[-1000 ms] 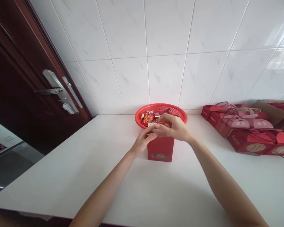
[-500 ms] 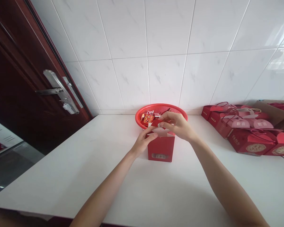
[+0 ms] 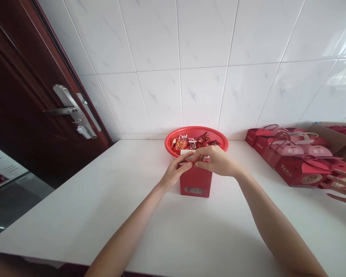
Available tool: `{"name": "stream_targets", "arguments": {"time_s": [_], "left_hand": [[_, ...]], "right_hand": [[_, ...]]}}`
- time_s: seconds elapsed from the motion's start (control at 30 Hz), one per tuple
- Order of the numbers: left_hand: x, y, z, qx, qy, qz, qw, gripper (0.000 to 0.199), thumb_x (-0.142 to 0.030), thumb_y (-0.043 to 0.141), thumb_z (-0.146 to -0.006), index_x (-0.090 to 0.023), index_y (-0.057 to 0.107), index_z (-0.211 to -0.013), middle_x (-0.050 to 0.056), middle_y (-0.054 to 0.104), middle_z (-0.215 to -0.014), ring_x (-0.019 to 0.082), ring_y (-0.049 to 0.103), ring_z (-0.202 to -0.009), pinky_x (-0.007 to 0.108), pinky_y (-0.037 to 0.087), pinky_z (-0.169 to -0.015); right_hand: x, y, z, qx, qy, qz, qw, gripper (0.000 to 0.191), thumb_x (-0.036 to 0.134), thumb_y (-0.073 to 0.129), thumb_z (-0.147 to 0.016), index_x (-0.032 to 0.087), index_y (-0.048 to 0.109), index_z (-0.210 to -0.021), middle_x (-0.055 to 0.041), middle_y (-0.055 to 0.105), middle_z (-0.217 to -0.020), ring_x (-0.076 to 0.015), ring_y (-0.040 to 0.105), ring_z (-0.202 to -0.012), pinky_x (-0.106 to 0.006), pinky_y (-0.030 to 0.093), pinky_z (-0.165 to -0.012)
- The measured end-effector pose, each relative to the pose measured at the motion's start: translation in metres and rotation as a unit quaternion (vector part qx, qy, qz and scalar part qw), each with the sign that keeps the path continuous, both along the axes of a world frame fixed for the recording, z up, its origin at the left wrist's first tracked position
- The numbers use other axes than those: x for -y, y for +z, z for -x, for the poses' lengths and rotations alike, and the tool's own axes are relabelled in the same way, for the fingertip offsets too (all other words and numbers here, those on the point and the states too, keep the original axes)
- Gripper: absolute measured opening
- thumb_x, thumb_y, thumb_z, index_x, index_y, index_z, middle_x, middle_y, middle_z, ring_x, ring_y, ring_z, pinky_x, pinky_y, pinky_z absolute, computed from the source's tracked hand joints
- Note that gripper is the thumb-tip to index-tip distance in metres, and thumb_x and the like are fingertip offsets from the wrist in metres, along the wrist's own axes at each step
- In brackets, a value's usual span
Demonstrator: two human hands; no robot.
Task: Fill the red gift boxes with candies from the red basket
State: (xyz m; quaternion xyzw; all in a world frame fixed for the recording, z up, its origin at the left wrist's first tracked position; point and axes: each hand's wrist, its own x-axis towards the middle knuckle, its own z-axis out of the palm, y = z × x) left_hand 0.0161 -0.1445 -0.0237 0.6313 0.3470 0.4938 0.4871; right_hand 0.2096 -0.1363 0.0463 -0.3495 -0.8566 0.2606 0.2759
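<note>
The box (image 3: pixel 195 180) stands upright on the table (image 3: pixel 109 219), just in front of the basket (image 3: pixel 167 144) of packets (image 3: pixel 181 144), with the left hand (image 3: pixel 175 169) gripping its top edge in a narrow pinch. The right hand (image 3: pixel 215 161) bends over its top, fingers drawn close together, though I cannot tell whether they hold anything. Well to the right, another person's hand (image 3: pixel 344 186) spreads beside the other boxes (image 3: pixel 291 169).

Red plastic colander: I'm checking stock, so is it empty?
No: small wrapped packets lie inside the red plastic colander, which stands behind the upright red box.
</note>
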Motion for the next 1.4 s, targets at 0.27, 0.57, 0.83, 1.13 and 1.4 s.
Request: {"name": "stream_targets", "arguments": {"time_s": [0.27,0.57,0.83,1.13,1.4], "left_hand": [[0.0,0.0,0.0,-0.006,0.0,-0.014,1.0,0.045,-0.045,0.068,-0.084,-0.027,0.068,-0.126,0.005,0.069,-0.128,0.029,0.06,-0.122,0.038,0.045,-0.102],[0.0,0.0,0.0,-0.001,-0.004,-0.014,1.0,0.048,-0.048,0.068,-0.085,-0.026,0.067,-0.127,0.007,0.067,-0.132,0.03,0.056,-0.128,0.041,0.043,-0.107],[-0.003,-0.009,0.002,-0.008,0.051,-0.023,0.998,0.044,-0.051,0.066,-0.086,-0.026,0.07,-0.123,0.005,0.066,-0.134,0.029,0.055,-0.129,0.037,0.046,-0.104],[0.003,-0.001,0.025,0.051,0.393,-0.19,0.898,0.03,-0.044,0.07,-0.085,-0.02,0.079,-0.1,0.006,0.078,-0.101,0.025,0.071,-0.098,0.033,0.055,-0.086],[0.015,0.01,0.026,-0.001,0.415,-0.242,0.877,0.026,-0.043,0.069,-0.086,-0.022,0.08,-0.095,0.004,0.079,-0.095,0.023,0.072,-0.091,0.032,0.057,-0.082]], "right_hand": [[0.001,0.001,0.001,0.021,0.012,-0.005,1.0,0.021,0.015,0.056,-0.086,0.023,0.075,-0.086,-0.0029,0.075,-0.086,-0.019,0.066,-0.078,-0.032,0.049,-0.069],[-0.001,0.001,-0.002,-0.018,0.027,0.007,0.999,0.016,0.021,0.058,-0.088,0.022,0.073,-0.088,-0.0039,0.075,-0.088,-0.02,0.067,-0.085,-0.033,0.051,-0.075],[-0.001,0.005,-0.006,-0.043,-0.003,-0.026,0.999,0.014,0.027,0.059,-0.087,0.021,0.071,-0.09,-0.0051,0.074,-0.092,-0.02,0.067,-0.084,-0.033,0.052,-0.075],[-0.008,-0.003,-0.007,-0.11,-0.028,-0.014,0.993,0.047,0.046,0.069,-0.084,0.023,0.058,-0.123,-0.0094,0.068,-0.118,-0.0267,0.064,-0.111,-0.04,0.054,-0.088],[-0.004,-0.009,0.002,-0.041,0.032,0.044,0.998,0.051,0.049,0.067,-0.085,0.023,0.056,-0.127,-0.0091,0.068,-0.118,-0.0265,0.065,-0.11,-0.043,0.053,-0.095]]}}
